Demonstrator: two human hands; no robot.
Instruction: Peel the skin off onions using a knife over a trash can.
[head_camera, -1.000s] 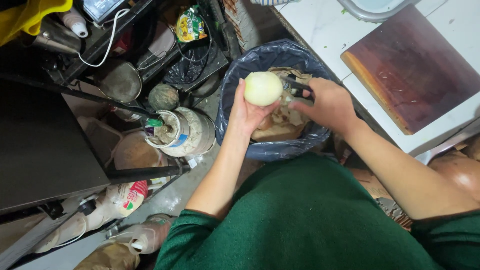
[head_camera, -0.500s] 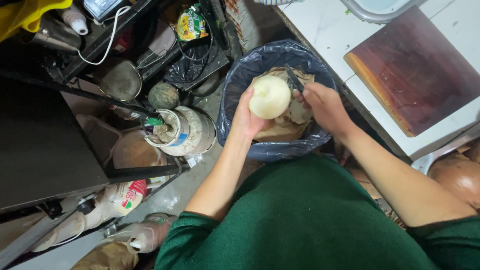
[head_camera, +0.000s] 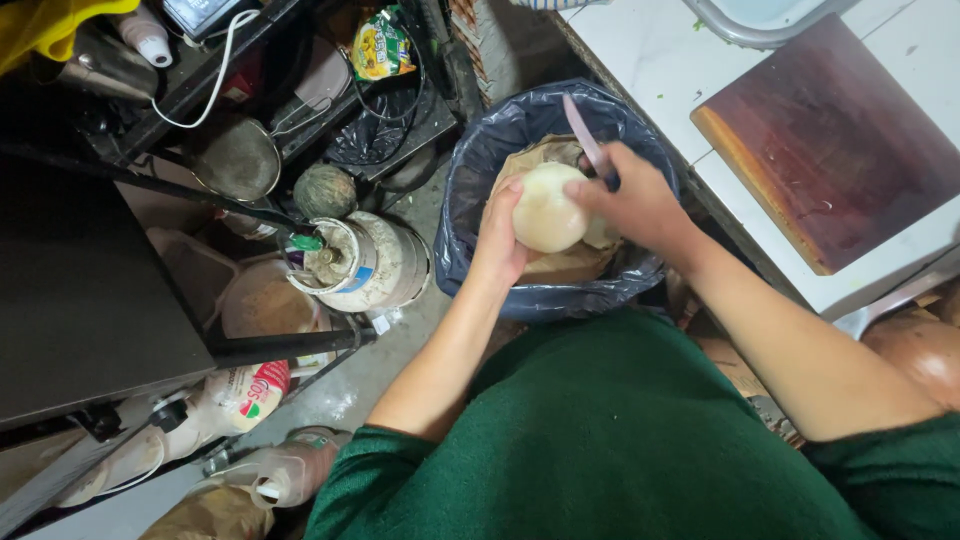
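Cluttered shelving and a floor crowded with vessels are seen beside a white counter (head_camera: 650, 60) bearing a reddish cutting board (head_camera: 830, 140). A pale round peeled vegetable (head_camera: 547, 208) is cupped in the left hand (head_camera: 500, 235), above a bin lined with a dark bag (head_camera: 480, 170). A knife (head_camera: 588, 140) is gripped in the right hand (head_camera: 635, 205), its blade rising just beyond the vegetable.

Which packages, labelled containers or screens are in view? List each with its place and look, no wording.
Snack bag: top centre on the dark shelf, crinkled, yellow and green.
Labelled bottle: lower left on the floor, lying down, pale with a red and green label.
Gas cylinder: left of the bin, whitish with a blue patch.
Small screen device: top left, flat, white cable attached.
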